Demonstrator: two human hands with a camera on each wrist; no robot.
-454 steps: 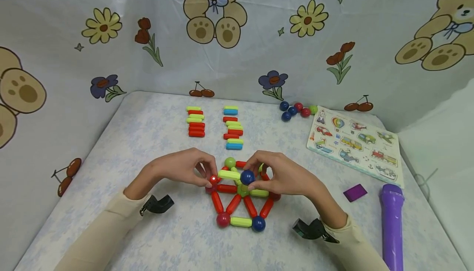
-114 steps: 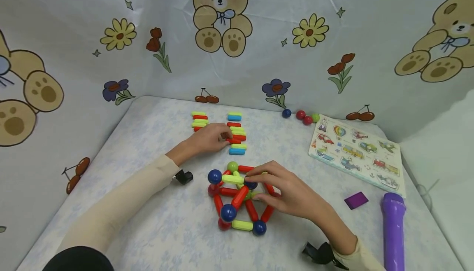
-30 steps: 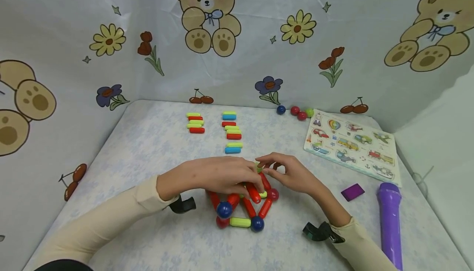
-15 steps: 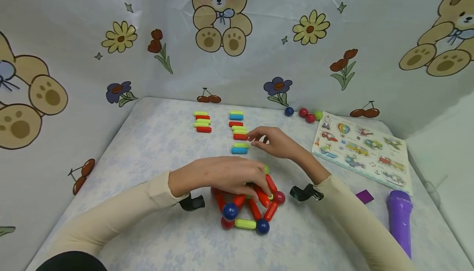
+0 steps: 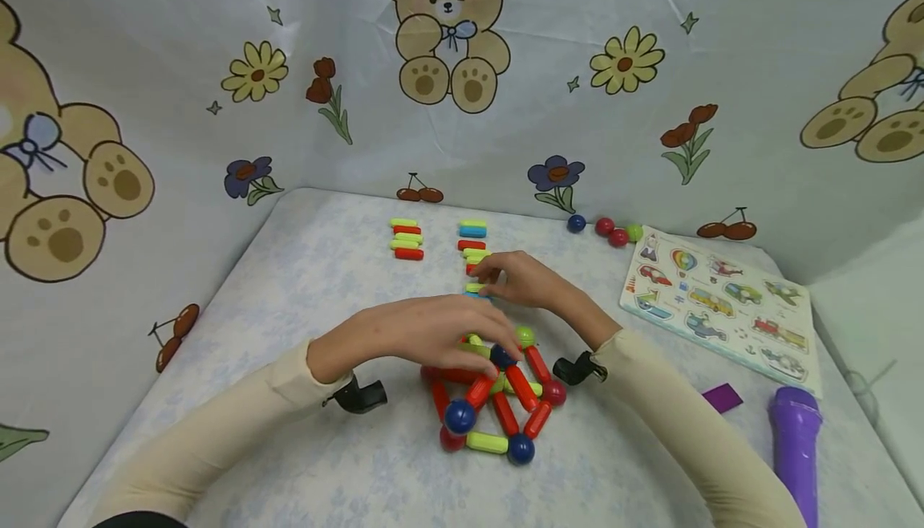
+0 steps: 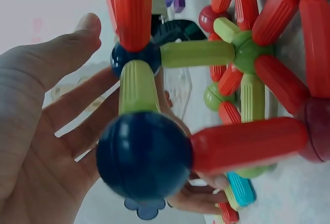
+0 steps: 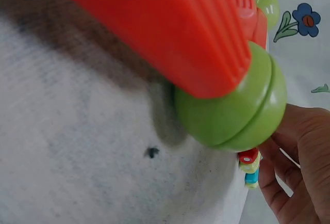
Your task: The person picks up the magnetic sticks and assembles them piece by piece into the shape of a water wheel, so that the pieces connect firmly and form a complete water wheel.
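Observation:
A structure of coloured rods and balls, like a magnetic building set (image 5: 487,442), stands at the table's middle. My left hand (image 5: 422,331) is over its upper left side, fingertips at an upper blue ball (image 5: 503,357). The left wrist view shows the thumb (image 6: 77,46) apart from that ball and the fingers spread behind it. A red rod (image 5: 521,387) slopes from that ball toward the front right. My right hand (image 5: 527,279) is beyond the structure, fingertips beside a red rod (image 5: 471,269) in the right row. In the right wrist view a green ball (image 7: 234,105) hides its fingertips.
A left row of lime and red rods (image 5: 408,254) lies farther back. Several loose balls (image 5: 605,226) are near the back edge, beside a picture board (image 5: 715,303). A purple card (image 5: 723,398) and a purple microphone-shaped object (image 5: 796,440) lie at right.
My right hand has left the structure and moved back to the right row of rods. My left hand has stayed over the structure and its fingers have lifted slightly, uncovering the upper blue ball.

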